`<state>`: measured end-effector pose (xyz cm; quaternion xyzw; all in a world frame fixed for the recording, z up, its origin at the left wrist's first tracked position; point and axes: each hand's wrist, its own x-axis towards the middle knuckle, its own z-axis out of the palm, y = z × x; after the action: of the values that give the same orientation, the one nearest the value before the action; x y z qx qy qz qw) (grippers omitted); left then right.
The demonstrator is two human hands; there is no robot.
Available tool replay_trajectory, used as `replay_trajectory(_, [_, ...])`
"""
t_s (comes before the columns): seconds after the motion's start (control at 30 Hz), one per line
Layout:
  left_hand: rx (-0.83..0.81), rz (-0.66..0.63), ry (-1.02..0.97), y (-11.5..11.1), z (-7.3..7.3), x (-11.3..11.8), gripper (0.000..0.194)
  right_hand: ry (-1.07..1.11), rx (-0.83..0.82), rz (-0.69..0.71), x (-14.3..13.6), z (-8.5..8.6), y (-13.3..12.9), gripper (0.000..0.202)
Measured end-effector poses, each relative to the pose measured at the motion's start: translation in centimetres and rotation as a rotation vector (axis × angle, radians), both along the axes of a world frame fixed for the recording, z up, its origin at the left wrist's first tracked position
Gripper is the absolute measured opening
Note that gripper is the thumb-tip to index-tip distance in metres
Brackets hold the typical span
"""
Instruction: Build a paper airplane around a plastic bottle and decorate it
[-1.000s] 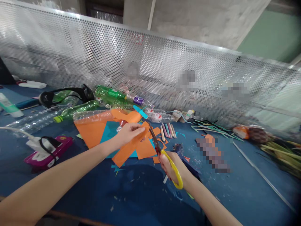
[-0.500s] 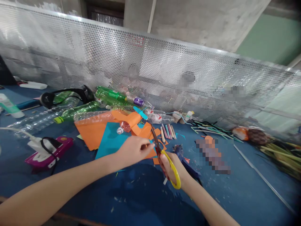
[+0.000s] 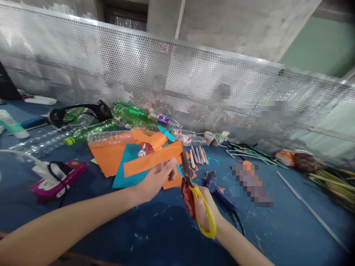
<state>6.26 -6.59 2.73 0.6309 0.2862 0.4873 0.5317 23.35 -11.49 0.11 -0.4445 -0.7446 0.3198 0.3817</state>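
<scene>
My right hand [image 3: 202, 210] grips scissors [image 3: 203, 218] with one yellow and one red handle loop; the blades point up and away, at the right end of a long orange strip [image 3: 152, 159]. Beneath that strip my left hand [image 3: 161, 177] has its fingers bent together, seemingly pinching its lower edge. The strip lies above a blue sheet [image 3: 129, 181] and orange paper scraps [image 3: 173, 181]. A bottle with an orange paper wrap [image 3: 151, 138] and a small blue paper cross [image 3: 166, 133] is just behind.
Green bottles [image 3: 97, 127] and clear bottles [image 3: 44, 142] lie at the back left. A purple power strip [image 3: 58, 183] is on the left. Chalk-like sticks [image 3: 198, 155], a dark blue glue gun [image 3: 222, 194] and cords are to the right. A perforated metal screen [image 3: 177, 81] stands behind.
The orange strip now stretches out flat above my left hand. My left hand has opened slightly and shifted a little, and the scissors have moved slightly down and nearer.
</scene>
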Motion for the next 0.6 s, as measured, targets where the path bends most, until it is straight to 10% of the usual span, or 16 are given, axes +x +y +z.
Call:
replay_trajectory(0.2, [0.05, 0.185, 0.077, 0.2, 0.4, -0.6, 0.045, -0.043, 0.021, 0.075, -0.5, 0.4, -0.3, 0.062])
replay_trajectory(0.6, [0.011, 0.152, 0.107, -0.2, 0.2, 0.0, 0.04, -0.164, 0.135, 0.086, -1.0, 1.9, -0.7, 0.067])
